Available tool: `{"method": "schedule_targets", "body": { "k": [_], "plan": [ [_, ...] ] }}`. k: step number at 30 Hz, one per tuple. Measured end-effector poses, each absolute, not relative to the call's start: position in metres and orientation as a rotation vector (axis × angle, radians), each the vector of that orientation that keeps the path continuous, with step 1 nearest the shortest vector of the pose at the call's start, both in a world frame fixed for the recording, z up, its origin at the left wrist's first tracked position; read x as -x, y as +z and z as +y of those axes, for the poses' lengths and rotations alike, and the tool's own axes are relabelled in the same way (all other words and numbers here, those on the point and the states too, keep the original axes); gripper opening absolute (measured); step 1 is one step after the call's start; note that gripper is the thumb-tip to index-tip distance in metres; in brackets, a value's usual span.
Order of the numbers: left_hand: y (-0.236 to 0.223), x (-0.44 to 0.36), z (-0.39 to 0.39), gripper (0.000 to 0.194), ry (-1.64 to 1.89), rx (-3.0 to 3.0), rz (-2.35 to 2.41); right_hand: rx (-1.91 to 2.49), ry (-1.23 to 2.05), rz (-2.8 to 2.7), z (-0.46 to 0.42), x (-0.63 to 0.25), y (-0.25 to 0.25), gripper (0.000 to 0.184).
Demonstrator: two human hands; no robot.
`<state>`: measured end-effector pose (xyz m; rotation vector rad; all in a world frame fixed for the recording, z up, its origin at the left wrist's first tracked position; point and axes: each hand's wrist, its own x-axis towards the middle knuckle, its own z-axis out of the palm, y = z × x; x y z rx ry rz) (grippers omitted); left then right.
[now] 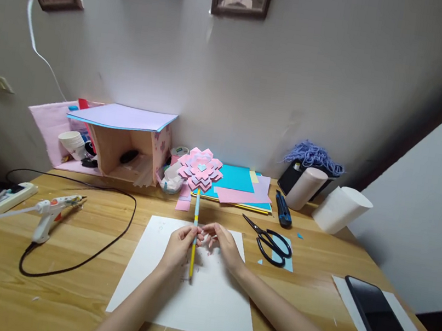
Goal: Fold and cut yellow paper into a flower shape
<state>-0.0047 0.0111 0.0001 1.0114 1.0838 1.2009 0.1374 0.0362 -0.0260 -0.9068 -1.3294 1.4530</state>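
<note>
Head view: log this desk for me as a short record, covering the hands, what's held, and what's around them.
Left hand: fingers gripping the striped stick
Right hand: close beside it, fingers curled; contact with the stick unclear
Stick's far end: layered pink paper flower, light blue heart at its centre
Below hands: white sheet
Left side: glue gun
Right side: black scissors partly over light blue paper; phone
Behind: open-fronted box, coloured papers, cutter

Pink flower, pale-blue heart, blue-and-yellow banded stick, white sheet, black scissors
</note>
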Motion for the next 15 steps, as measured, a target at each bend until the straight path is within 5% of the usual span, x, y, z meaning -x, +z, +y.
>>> {"method": "schedule_targets", "body": {
  "k": [15],
  "plan": [
    [0.012, 0.040, 0.024, 0.027, 1.479, -0.992, 1.185, 0.893, 1.678, -1.497, 0.011, -0.122, -0.031, 0.040]
  ]
}}
